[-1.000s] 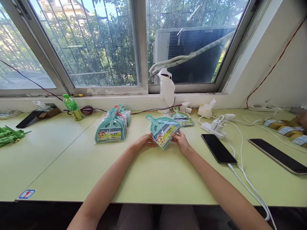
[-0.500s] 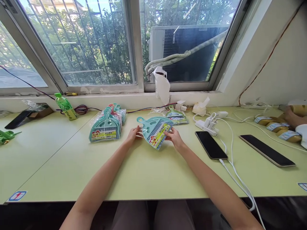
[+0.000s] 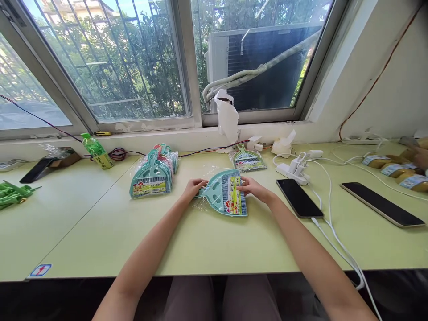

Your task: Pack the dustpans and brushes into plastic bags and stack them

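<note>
Plenty hidden here: the far end of the dustpan [image 3: 216, 196]'s handle vanishes behind the left hand [image 3: 195, 188], the undersides of both hands are out of sight, and glare on the plastic wrap blurs the small print on the label [image 3: 233, 196]. Whether the dustpan touches the table [image 3: 227, 249] or sits just above it, I can't tell. At the right edge, another person's hand [image 3: 421, 154] is cut off and blurry beside some brownish packs [image 3: 413, 180], while at the left edge a pile of green pieces [image 3: 15, 194] runs out of frame. Now the hands: both forearms reach up from the lower corners, and there's the dustpan between them, mid-frame, handle to the left, brush side to the right. The left grip is closed on the handle end, fingers bent over it; the right hand [image 3: 253, 186] pinches the brush-side edge, thumb over the label. Plain tabletop stretches from the dustpan down to the front edge, low across the frame. Left of centre stands the stack of dustpans [image 3: 152, 178], apart from the left hand; a green dustpan [image 3: 247, 159] lies just above the right hand, and a phone [image 3: 298, 198] sits near the right forearm.
</note>
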The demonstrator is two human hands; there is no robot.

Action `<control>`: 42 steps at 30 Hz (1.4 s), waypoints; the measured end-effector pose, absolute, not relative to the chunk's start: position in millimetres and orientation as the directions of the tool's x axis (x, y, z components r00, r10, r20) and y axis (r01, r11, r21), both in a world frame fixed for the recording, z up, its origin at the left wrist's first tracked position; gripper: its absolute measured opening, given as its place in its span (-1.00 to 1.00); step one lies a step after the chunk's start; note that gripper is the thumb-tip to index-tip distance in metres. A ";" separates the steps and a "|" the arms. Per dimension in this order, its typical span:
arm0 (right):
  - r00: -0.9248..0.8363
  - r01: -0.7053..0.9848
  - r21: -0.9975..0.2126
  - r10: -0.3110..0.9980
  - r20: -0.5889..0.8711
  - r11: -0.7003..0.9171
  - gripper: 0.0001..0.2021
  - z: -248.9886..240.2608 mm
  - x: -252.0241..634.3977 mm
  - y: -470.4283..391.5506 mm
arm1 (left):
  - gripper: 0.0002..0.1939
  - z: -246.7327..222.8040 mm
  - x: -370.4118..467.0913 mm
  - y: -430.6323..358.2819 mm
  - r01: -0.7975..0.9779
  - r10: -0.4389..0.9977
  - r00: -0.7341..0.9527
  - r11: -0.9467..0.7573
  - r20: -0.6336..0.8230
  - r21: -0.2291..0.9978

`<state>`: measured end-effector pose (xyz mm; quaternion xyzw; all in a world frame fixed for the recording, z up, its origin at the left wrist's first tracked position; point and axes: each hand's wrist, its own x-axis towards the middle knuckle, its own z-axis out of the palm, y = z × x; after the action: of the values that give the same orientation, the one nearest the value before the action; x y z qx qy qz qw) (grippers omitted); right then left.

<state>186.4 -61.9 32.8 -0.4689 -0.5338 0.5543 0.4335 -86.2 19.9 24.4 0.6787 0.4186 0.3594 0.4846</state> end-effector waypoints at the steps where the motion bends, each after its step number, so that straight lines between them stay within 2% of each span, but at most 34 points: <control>1: -0.192 0.021 -0.998 0.980 -0.056 -0.053 -0.55 33.2 188.3 -62.3 | -0.49 23.2 -84.9 19.0 0.209 0.923 0.378 -0.169 0.080 0.963; 7: -0.161 -0.007 -1.000 0.987 -0.017 -0.018 -0.54 36.6 201.7 -62.4 | -0.61 16.7 -93.2 31.7 0.043 0.942 0.312 -0.141 0.121 0.989; 14: 0.247 -0.169 -0.981 0.968 0.053 0.097 -0.59 26.3 219.8 -48.4 | -0.73 10.8 -108.7 52.7 -0.068 0.987 -0.137 -0.098 0.088 0.993; 17: 0.371 -0.209 -0.968 0.927 0.050 0.136 -0.61 23.7 222.8 -44.9 | -0.58 12.8 -105.7 49.5 -0.126 0.972 -0.232 -0.056 0.026 0.990; 19: 0.410 -0.216 -0.965 0.911 0.048 0.148 -0.63 23.5 223.6 -44.7 | -0.52 13.9 -102.3 44.8 -0.056 0.953 -0.297 -0.070 0.050 0.996; 21: 0.421 -0.225 -0.962 0.906 0.047 0.154 -0.64 23.4 223.9 -45.4 | -0.49 14.1 -98.7 38.8 0.154 0.922 -0.330 -0.161 0.204 0.975; 24: 0.410 -0.234 -0.959 0.911 0.051 0.159 -0.64 22.4 223.3 -46.0 | -0.43 15.3 -94.1 28.5 0.509 0.826 -0.253 -0.329 0.504 0.795; 27: 0.400 -0.229 -0.961 0.915 0.051 0.154 -0.64 20.3 221.3 -45.6 | -0.47 19.8 -91.6 19.6 0.645 0.752 -0.119 -0.438 0.649 0.626; 30: 0.384 -0.234 -0.963 0.923 0.034 0.133 -0.65 19.0 217.4 -45.3 | -0.61 22.6 -89.1 14.0 0.566 0.748 0.302 -0.640 0.591 0.520; 32: 0.365 -0.247 -0.962 0.931 0.019 0.116 -0.65 18.9 214.3 -45.4 | -0.67 19.6 -85.8 11.4 0.476 0.703 0.544 -0.709 0.459 0.521; 33: 0.357 -0.254 -0.961 0.934 0.012 0.110 -0.64 19.0 212.7 -45.6 | -0.70 16.6 -84.0 10.5 0.452 0.685 0.602 -0.716 0.410 0.532; 36: 0.339 -0.268 -0.959 0.941 -0.002 0.094 -0.63 19.4 208.1 -46.5 | -0.70 6.1 -81.3 11.0 0.445 0.712 0.592 -0.679 0.377 0.584; 40: 0.301 -0.254 -0.965 0.954 -0.014 0.066 -0.63 19.8 201.4 -48.1 | -0.78 4.4 -88.7 19.3 0.502 0.821 0.397 -0.569 0.411 0.651; 42: 0.277 -0.256 -0.965 0.961 -0.019 0.055 -0.63 19.7 196.9 -48.9 | -0.82 9.7 -91.1 22.0 0.466 0.818 0.376 -0.573 0.435 0.674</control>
<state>196.9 -48.9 19.7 -0.4899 -0.3594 0.4822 0.6311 -91.1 22.0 9.7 0.7977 0.4024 0.3874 0.2272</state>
